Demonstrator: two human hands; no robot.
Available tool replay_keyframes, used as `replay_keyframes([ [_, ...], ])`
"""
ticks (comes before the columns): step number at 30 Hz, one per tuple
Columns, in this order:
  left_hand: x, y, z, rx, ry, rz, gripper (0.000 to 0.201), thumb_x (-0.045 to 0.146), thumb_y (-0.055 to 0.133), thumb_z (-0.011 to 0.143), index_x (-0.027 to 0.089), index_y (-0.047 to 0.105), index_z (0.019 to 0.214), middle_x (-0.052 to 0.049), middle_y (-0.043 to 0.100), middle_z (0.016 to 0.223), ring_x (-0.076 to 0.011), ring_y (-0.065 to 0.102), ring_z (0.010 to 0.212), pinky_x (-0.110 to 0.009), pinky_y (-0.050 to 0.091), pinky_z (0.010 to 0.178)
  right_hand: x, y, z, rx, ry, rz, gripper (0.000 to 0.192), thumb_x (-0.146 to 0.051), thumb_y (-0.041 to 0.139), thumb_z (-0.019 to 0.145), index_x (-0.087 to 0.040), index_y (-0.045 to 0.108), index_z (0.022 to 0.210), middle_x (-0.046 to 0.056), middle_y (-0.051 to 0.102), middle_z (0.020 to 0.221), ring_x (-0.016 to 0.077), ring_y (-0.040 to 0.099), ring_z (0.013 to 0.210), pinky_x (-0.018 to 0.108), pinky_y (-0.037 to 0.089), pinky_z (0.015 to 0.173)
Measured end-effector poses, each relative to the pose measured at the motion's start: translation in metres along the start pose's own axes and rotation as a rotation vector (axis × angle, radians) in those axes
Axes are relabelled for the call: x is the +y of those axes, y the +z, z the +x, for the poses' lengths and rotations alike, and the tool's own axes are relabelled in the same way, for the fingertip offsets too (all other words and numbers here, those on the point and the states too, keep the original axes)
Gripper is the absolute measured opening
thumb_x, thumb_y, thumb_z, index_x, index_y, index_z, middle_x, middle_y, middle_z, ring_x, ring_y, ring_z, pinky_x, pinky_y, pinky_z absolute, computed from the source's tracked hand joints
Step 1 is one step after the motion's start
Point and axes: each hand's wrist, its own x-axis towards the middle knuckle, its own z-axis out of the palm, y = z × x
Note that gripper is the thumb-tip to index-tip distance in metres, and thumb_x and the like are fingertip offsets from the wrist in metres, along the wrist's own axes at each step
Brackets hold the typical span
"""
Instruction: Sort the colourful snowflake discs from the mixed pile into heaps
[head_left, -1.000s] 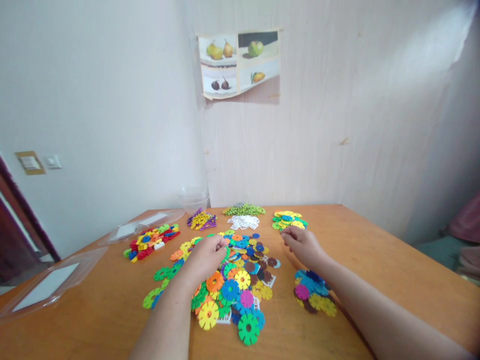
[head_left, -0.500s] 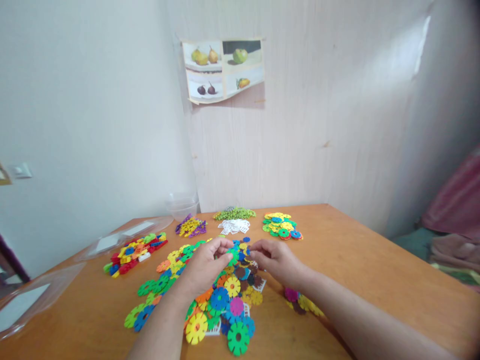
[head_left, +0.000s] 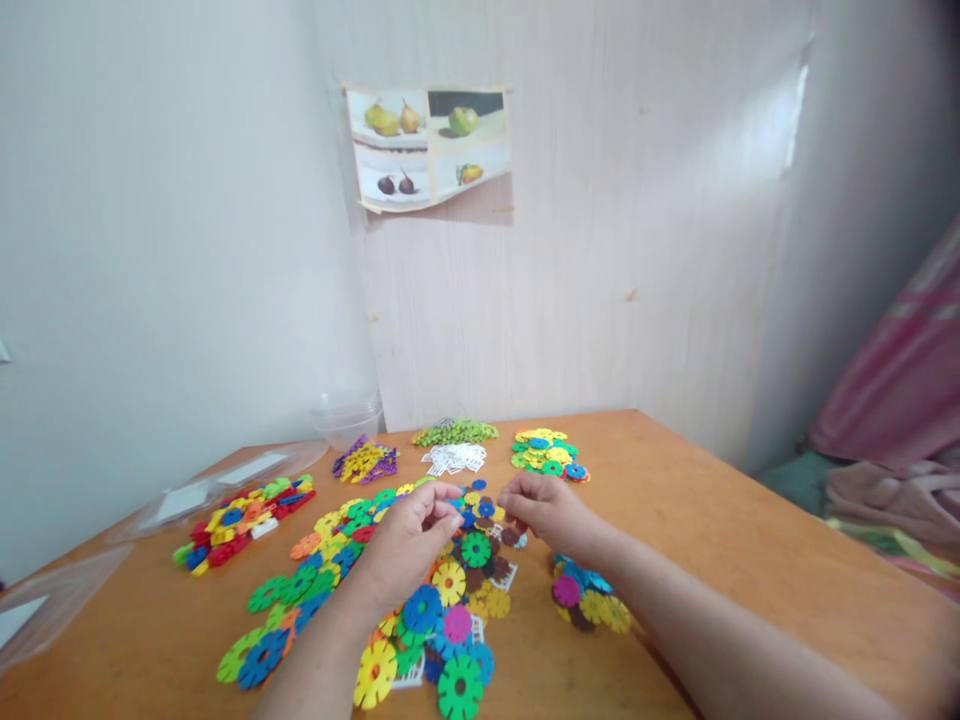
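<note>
The plastic discs [head_left: 450,580] lie in a loose, many-coloured heap in the middle of the table [head_left: 750,560], and both your hands meet over its far edge. Your left hand [head_left: 409,535] is curled with thumb and forefinger tips drawn together, and your right hand [head_left: 547,510] is curled the same way; whether either pinches a disc cannot be told, since the fingertips hide it. Pick one disc at a time by its notched rim, lifting it clear so that its neighbours do not drag along. Keep your forearms raised: the right one passes just beside the small pile [head_left: 589,600] near your wrist and could scatter it. Beyond the heap, well apart, lie the white pieces [head_left: 454,458], the yellow and green pile [head_left: 544,452] and the red and yellow bricks [head_left: 240,512].
</note>
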Motion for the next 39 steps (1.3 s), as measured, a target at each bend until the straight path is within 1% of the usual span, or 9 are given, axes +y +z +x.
replay_keyframes([
  [5,-0.003,-0.002,0.002,0.052,0.003,0.060,0.036,0.041,0.058,0.084,0.020,0.063,0.113,-0.004,0.073,0.092,-0.0198,0.066,0.089,-0.030,0.051,0.080,-0.001,0.001,-0.004,-0.028,-0.049,-0.152,0.017,-0.034,0.057,0.083,-0.017,0.059,0.079,-0.001,0.061,0.064,0.0122,0.058,0.058,0.022,0.042,0.055],
  [12,-0.003,-0.002,0.003,0.085,-0.007,0.159,0.030,0.039,0.058,0.083,0.020,0.066,0.104,-0.004,0.073,0.094,-0.0214,0.067,0.091,-0.032,0.050,0.083,-0.012,0.010,-0.020,-0.118,-0.332,-0.971,0.021,-0.036,0.064,0.078,-0.023,0.071,0.093,0.004,0.065,0.092,0.0194,0.058,0.086,0.027,0.040,0.072],
  [15,0.000,-0.005,0.001,0.088,-0.004,0.176,0.029,0.041,0.057,0.083,0.020,0.067,0.100,-0.004,0.073,0.092,-0.0213,0.067,0.089,-0.031,0.050,0.080,-0.009,0.012,-0.020,-0.164,-0.377,-1.091,0.026,-0.044,0.063,0.080,-0.022,0.071,0.088,0.006,0.065,0.092,0.0222,0.057,0.089,0.029,0.039,0.075],
  [19,-0.005,-0.013,0.003,0.138,-0.023,0.197,0.029,0.041,0.055,0.083,0.020,0.067,0.098,-0.002,0.073,0.089,-0.0200,0.067,0.084,-0.029,0.049,0.075,0.000,0.014,-0.016,-0.180,-0.358,-1.128,0.022,-0.041,0.062,0.082,-0.022,0.071,0.088,0.006,0.066,0.092,0.0215,0.057,0.089,0.028,0.037,0.075],
  [24,-0.024,-0.027,0.008,0.252,-0.090,0.239,0.032,0.046,0.053,0.084,0.021,0.066,0.099,-0.001,0.073,0.088,-0.0195,0.066,0.079,-0.028,0.047,0.069,-0.001,0.011,-0.016,-0.161,-0.374,-1.120,0.022,-0.032,0.053,0.089,-0.021,0.070,0.085,0.006,0.067,0.088,0.0192,0.057,0.086,0.027,0.036,0.071],
  [27,-0.032,-0.033,0.009,0.272,-0.117,0.292,0.032,0.047,0.051,0.084,0.021,0.066,0.098,-0.001,0.073,0.086,-0.0198,0.067,0.077,-0.027,0.046,0.065,-0.002,0.007,-0.014,-0.064,-0.344,-1.055,0.026,-0.028,0.047,0.091,-0.020,0.069,0.081,0.006,0.066,0.084,0.0170,0.058,0.080,0.026,0.035,0.068],
  [32,-0.038,-0.036,0.007,0.214,-0.155,0.367,0.032,0.045,0.051,0.084,0.022,0.066,0.100,-0.003,0.074,0.095,-0.0211,0.068,0.084,-0.028,0.048,0.070,0.009,-0.017,0.006,0.217,-0.222,-0.747,0.023,-0.029,0.050,0.087,-0.018,0.065,0.074,0.001,0.064,0.071,0.0133,0.055,0.066,0.023,0.035,0.060],
  [36,-0.045,-0.037,0.008,0.151,-0.163,0.503,0.029,0.039,0.053,0.082,0.021,0.068,0.100,-0.005,0.073,0.100,-0.0223,0.067,0.094,-0.027,0.047,0.074,0.024,-0.058,0.024,0.526,-0.055,-0.406,0.020,-0.035,0.056,0.080,-0.017,0.065,0.074,0.000,0.060,0.062,0.0128,0.052,0.058,0.022,0.035,0.052],
  [39,-0.051,-0.040,0.010,0.148,-0.152,0.605,0.029,0.039,0.056,0.080,0.021,0.068,0.099,-0.006,0.072,0.102,-0.0232,0.065,0.097,-0.026,0.046,0.074,0.035,-0.090,0.029,0.696,0.108,-0.126,0.016,-0.032,0.059,0.075,-0.016,0.064,0.076,0.000,0.059,0.059,0.0116,0.050,0.051,0.022,0.037,0.047],
])
